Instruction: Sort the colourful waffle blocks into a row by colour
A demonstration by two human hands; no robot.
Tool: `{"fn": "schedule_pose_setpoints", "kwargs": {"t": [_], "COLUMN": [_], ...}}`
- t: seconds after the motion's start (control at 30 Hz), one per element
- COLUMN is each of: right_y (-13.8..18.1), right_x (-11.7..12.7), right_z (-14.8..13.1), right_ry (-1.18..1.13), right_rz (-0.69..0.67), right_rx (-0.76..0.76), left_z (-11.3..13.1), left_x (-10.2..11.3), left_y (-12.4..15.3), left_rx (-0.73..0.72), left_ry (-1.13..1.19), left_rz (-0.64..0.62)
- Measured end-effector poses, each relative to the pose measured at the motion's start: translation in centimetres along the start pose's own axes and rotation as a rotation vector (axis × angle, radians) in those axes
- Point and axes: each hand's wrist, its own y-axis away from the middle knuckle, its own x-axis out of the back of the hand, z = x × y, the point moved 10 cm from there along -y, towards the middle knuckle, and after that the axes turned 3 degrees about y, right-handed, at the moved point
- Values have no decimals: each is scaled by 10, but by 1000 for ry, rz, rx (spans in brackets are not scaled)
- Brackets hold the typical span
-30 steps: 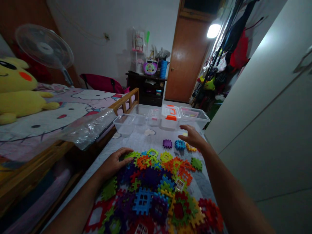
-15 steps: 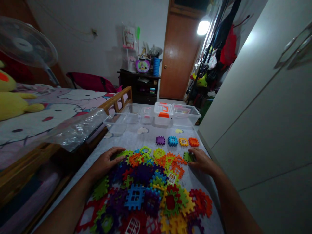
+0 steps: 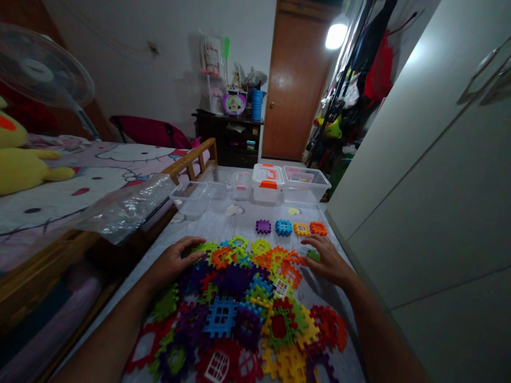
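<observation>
A heap of colourful notched plastic building tiles lies in front of me. At its far left edge, my left hand [image 3: 175,261] rests with thumb and fingers apart, the fingertips touching lime-green tiles [image 3: 206,247]. My right hand [image 3: 328,261] is beyond the heap's right edge, thumb and fingers spread over a green tile [image 3: 313,255], which the hand partly covers. A blue window tile [image 3: 221,317] and a dark purple tile [image 3: 235,281] show in the heap. Behind it stand small block shapes in a row: purple [image 3: 263,226], blue [image 3: 283,227], yellow [image 3: 301,229] and orange [image 3: 318,229].
Clear plastic boxes [image 3: 191,201] line the far end of the cloth-covered surface, one with an orange-latched lid [image 3: 268,174]. A wooden bed rail [image 3: 195,159] with plastic wrapping [image 3: 131,207] runs along the left. A pale cabinet [image 3: 431,175] borders the right side.
My right hand has shifted slightly, its fingers now reaching further left and covering more of the green tile. My left hand stays nearly in place. The camera view has shifted slightly.
</observation>
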Motion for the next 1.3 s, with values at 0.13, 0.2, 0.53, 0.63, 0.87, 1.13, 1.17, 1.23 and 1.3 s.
{"fn": "schedule_pose_setpoints", "kwargs": {"t": [0.13,0.2,0.53,0.63,0.87,1.13,1.17,1.23,1.3], "right_y": [-11,-14,-12,-15,-20,-16,-15,-13,-11], "right_x": [-19,-29,-21,-30,-43,-36,-34,-27,-17], "right_z": [-38,-46,-36,-47,-39,-13,-9,-3,2], "right_ry": [33,101,114,80,97,-327,-375,-447,-488], "right_rz": [-18,-67,-25,-22,11,-13,-8,18,75], "right_rx": [112,122,28,95,36,-65,-88,-125,-154], "left_z": [-3,-5,-1,-3,-2,4,5,6,7], "left_x": [0,0,1,0,2,4,4,4,4], "left_y": [0,0,0,0,-1,0,0,0,1], "left_rx": [8,14,-4,1,-14,-33,-33,-31,-30], "left_ry": [-7,-9,-5,1,-10,-28,-30,-33,-38], "left_rz": [-5,-6,7,7,31,26,33,35,30]}}
